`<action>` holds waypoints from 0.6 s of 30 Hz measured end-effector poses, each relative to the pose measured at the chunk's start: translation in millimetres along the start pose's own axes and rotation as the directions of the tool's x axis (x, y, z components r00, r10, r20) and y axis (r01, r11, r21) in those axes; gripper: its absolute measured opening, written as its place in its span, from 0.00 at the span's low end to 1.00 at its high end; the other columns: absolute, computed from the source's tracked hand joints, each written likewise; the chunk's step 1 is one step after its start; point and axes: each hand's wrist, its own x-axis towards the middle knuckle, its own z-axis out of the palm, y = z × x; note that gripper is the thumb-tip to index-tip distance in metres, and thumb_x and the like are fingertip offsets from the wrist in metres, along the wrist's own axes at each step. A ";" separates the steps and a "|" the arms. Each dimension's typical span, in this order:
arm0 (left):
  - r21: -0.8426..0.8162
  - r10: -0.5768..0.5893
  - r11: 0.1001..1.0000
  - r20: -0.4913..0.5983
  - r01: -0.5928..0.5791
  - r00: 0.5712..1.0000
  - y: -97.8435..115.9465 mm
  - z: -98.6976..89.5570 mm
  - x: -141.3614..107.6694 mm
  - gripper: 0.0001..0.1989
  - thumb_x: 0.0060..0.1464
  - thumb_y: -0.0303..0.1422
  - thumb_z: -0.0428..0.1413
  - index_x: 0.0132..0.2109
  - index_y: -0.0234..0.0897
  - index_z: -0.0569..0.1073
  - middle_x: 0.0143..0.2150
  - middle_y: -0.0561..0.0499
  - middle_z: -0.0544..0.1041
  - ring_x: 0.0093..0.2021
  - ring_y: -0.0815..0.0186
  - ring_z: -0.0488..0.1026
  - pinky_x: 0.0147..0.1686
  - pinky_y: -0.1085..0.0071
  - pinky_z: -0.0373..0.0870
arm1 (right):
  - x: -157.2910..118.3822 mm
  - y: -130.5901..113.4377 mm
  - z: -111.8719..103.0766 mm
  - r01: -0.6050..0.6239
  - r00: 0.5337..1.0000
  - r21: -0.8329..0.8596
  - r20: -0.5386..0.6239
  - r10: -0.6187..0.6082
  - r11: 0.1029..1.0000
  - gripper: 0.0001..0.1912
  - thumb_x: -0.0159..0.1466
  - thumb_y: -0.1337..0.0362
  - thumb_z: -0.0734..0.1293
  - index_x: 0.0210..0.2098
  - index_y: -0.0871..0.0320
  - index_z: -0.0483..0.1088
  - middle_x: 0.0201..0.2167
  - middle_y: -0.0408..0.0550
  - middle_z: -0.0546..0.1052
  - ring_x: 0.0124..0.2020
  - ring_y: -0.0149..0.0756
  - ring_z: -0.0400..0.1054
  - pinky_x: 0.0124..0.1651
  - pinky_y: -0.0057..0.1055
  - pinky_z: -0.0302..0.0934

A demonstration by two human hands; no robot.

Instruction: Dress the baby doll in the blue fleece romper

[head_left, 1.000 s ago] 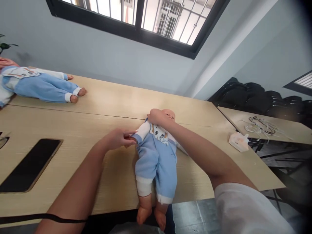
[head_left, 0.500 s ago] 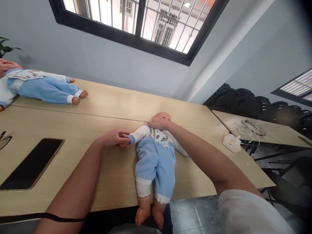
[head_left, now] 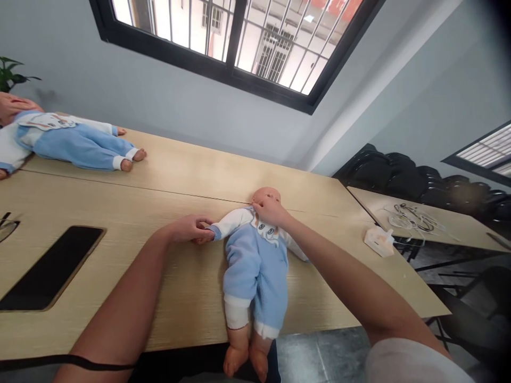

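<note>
On the pale surface (head_left: 191, 303), a baby doll (head_left: 258, 266) lies face-up; my left grip (head_left: 191, 229) holds its hand (head_left: 204, 238), seemingly steadying the arm (head_left: 235, 222); my right grip (head_left: 272, 211) is at its collar (head_left: 253, 211), closure unclear. Any shift calls for gentleness.

two dolls (head_left: 257, 260), two windows (head_left: 230, 66), one phone (head_left: 54, 268), one plant (head_left: 8, 77), one white box (head_left: 378, 241), apparently one pair of glasses (head_left: 7, 230).

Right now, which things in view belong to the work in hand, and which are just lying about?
In the work:
- near doll, lying face up
- left hand, at the doll's hand
- right hand, at its collar, below the face
- table under the doll

Lying about:
- second doll
- phone
- glasses, partly in view
- white box
- tangled cables
</note>
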 end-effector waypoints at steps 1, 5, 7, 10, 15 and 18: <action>0.005 0.000 1.000 -0.004 0.000 1.000 -0.5 0.3 0.4 0.34 0.47 0.49 0.68 0.58 0.37 0.74 0.30 0.54 0.77 0.28 0.68 0.69 0.31 0.71 0.65 | -5.5 0.9 2.0 0.008 1.000 0.014 0.019 -0.008 1.000 0.28 0.74 0.53 0.55 0.22 0.57 0.68 0.27 0.53 0.77 0.33 0.40 0.70 0.38 0.33 0.60; 0.078 0.047 0.996 -0.011 -0.046 0.999 2.1 2.1 -0.8 0.35 0.51 0.50 0.64 0.60 0.35 0.73 0.30 0.53 0.77 0.29 0.66 0.70 0.31 0.70 0.66 | -38.2 14.3 4.6 0.034 0.997 0.158 0.058 -0.044 0.987 0.29 0.76 0.50 0.50 0.26 0.56 0.69 0.28 0.49 0.76 0.32 0.39 0.69 0.37 0.32 0.60; 0.133 0.070 0.989 -0.011 -0.067 0.998 5.2 3.0 -2.7 0.35 0.52 0.52 0.63 0.60 0.35 0.73 0.31 0.52 0.77 0.30 0.64 0.71 0.32 0.70 0.67 | -59.4 26.0 7.3 0.068 0.997 0.224 0.032 -0.077 0.972 0.27 0.75 0.48 0.52 0.28 0.56 0.68 0.29 0.47 0.75 0.32 0.39 0.67 0.37 0.32 0.60; 0.209 0.073 0.976 -0.036 -0.064 0.997 9.4 3.8 -5.1 0.32 0.55 0.56 0.59 0.58 0.39 0.76 0.36 0.49 0.80 0.33 0.61 0.74 0.33 0.69 0.70 | -92.0 46.1 17.5 0.132 0.991 0.290 -0.062 -0.119 0.948 0.25 0.73 0.45 0.56 0.29 0.56 0.66 0.32 0.46 0.74 0.37 0.40 0.67 0.42 0.33 0.62; 0.414 0.113 0.908 -0.106 -0.059 0.988 11.7 6.4 -3.4 0.29 0.59 0.59 0.52 0.50 0.42 0.81 0.34 0.49 0.81 0.32 0.59 0.76 0.32 0.69 0.69 | -134.9 80.2 43.1 0.152 0.983 0.454 -0.161 -0.087 0.878 0.20 0.73 0.48 0.58 0.33 0.55 0.67 0.37 0.48 0.74 0.41 0.41 0.68 0.49 0.37 0.63; 0.561 0.166 0.824 -0.113 -0.075 0.980 10.1 8.3 -0.2 0.27 0.61 0.57 0.51 0.46 0.41 0.81 0.40 0.47 0.82 0.38 0.56 0.78 0.37 0.66 0.72 | -148.4 98.9 57.9 0.135 0.981 0.548 -0.189 -0.035 0.826 0.15 0.71 0.51 0.61 0.38 0.55 0.71 0.39 0.48 0.76 0.42 0.42 0.69 0.48 0.37 0.64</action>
